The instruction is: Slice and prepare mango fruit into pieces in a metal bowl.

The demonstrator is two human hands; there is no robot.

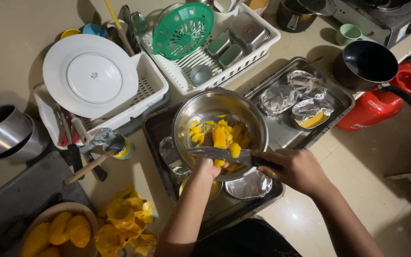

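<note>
Yellow mango pcs (220, 135) in silver steel bowl (186, 119). Green strainer (181, 29), white plate (90, 75) w/ white racks (153, 85). Red gas canister (372, 107), black pan (365, 64).

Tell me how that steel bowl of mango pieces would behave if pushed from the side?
The steel bowl seems to rest on foil-covered cups in the tray, not flat, so it would probably rock or tip. Its smooth wall looks slippery. The yellow pieces inside add some weight and would likely slide.
</note>
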